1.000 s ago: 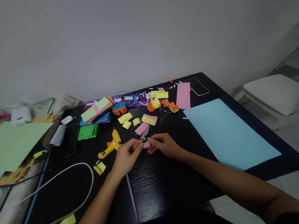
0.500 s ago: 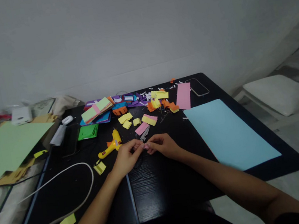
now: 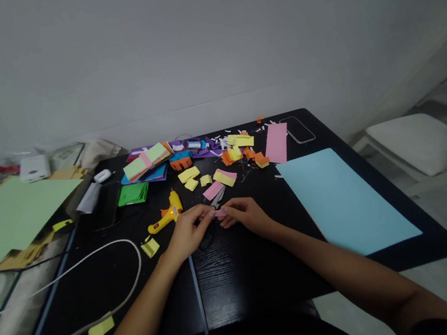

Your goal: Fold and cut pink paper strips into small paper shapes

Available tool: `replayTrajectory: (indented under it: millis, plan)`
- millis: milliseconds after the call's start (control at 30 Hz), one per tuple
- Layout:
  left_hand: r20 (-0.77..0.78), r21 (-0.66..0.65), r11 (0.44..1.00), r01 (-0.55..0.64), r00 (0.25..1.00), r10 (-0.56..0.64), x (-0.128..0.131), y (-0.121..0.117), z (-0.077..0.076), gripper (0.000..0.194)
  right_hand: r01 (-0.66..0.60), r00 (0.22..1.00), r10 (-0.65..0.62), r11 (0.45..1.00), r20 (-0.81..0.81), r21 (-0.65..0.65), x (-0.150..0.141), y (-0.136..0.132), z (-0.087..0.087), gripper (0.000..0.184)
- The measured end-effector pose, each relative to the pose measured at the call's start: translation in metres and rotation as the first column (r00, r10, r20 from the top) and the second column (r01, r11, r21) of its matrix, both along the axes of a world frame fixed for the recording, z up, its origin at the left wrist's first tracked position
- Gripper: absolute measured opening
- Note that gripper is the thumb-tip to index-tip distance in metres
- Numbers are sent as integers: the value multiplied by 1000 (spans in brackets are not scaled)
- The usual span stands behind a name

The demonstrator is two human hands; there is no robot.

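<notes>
A small pink paper piece [image 3: 220,213] is pinched between the fingertips of my left hand [image 3: 191,229] and my right hand [image 3: 248,214]. Both hands are closed on it, just above the black table [image 3: 241,278]. Right behind my fingers lie scissors [image 3: 217,198], their handles partly hidden by my left hand. A yellow glue gun [image 3: 167,215] rests to the left of my left hand. Beyond the scissors are pink and yellow paper strips [image 3: 224,177] and several small yellow folded pieces [image 3: 189,174].
Stacked coloured paper [image 3: 148,161] and green folded paper [image 3: 133,193] lie at the back left. Orange and yellow pieces [image 3: 262,159] and scraps are at the back. A pink sheet [image 3: 277,143] and a large light-blue sheet [image 3: 343,199] lie to the right. A white cable [image 3: 136,260] loops at left.
The pink piece shows more plainly between my fingertips, turned flatter. My hands stay almost in place; the view has shifted slightly.
</notes>
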State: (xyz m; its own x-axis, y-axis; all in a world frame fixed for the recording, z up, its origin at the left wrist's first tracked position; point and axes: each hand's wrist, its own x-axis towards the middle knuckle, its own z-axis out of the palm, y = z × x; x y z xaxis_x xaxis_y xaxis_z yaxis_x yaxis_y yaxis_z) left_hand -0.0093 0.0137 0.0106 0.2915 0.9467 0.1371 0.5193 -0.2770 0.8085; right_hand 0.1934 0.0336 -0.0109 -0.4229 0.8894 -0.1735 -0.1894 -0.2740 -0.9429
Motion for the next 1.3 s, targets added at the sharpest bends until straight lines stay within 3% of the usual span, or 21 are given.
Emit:
replayTrajectory:
  millis: [167,467,1100,1300]
  plan:
    - [86,-33,998,-57,995,60,1,1,-3,28,-16,1000,16,1000,-19,-24,2,-1,3,40]
    - [287,-199,975,-98,945,154,6,1,-9,37,78,990,-97,979,98,187,0,-4,-2,32]
    - [181,-166,975,-146,968,175,6,0,-6,30,163,969,-209,943,135,290,-1,-5,-4,27]
    - [175,-150,988,-46,982,72,9,-2,-4,28,152,977,-184,956,109,251,0,-3,-6,29]
